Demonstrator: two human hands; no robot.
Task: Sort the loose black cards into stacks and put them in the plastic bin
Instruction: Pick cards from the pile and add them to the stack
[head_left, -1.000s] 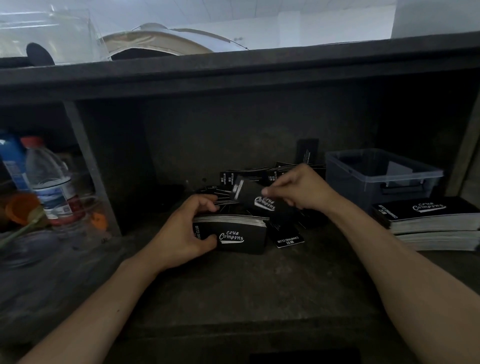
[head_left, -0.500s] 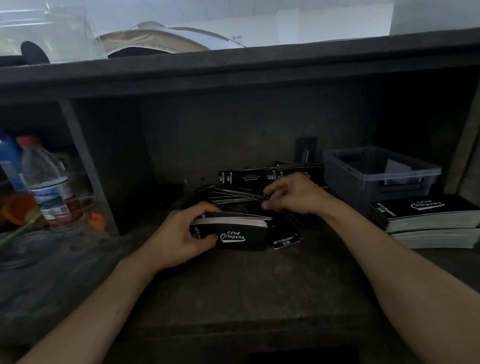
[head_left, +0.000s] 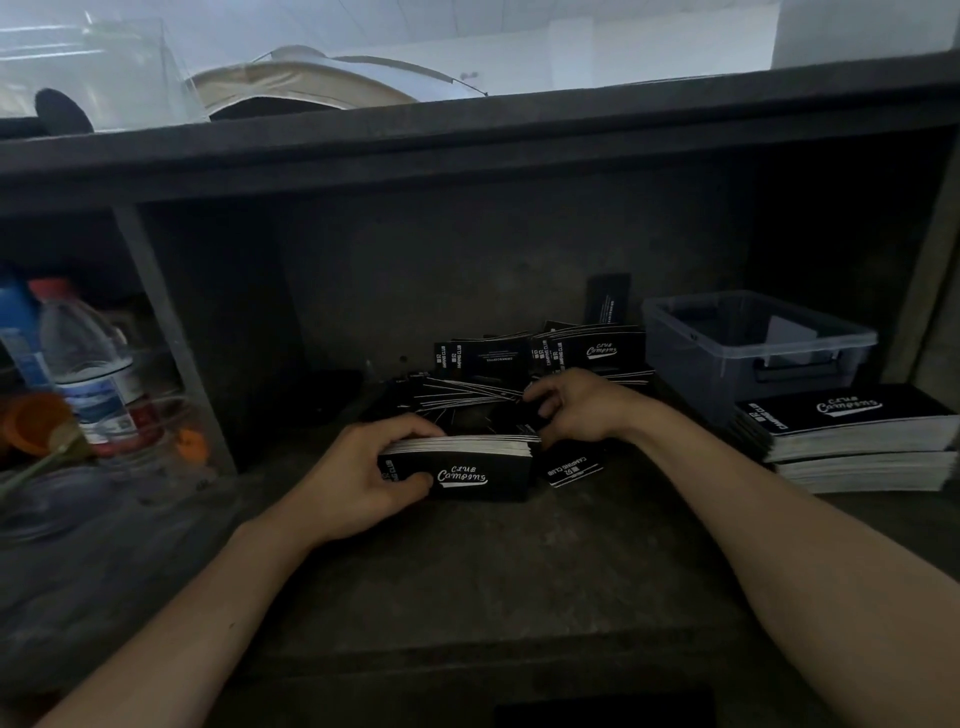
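On the shelf, gripping the stack in the left hand; card just added, reaching the right hand back into the loose cards, perhaps pinching another.

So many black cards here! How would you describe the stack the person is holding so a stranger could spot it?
Find the clear plastic bin at the right of the dark shelf, then look left past the loose cards. In front of them is the stack, gripped by the left hand. Other stacks show the same logo, but only this one is in a hand.
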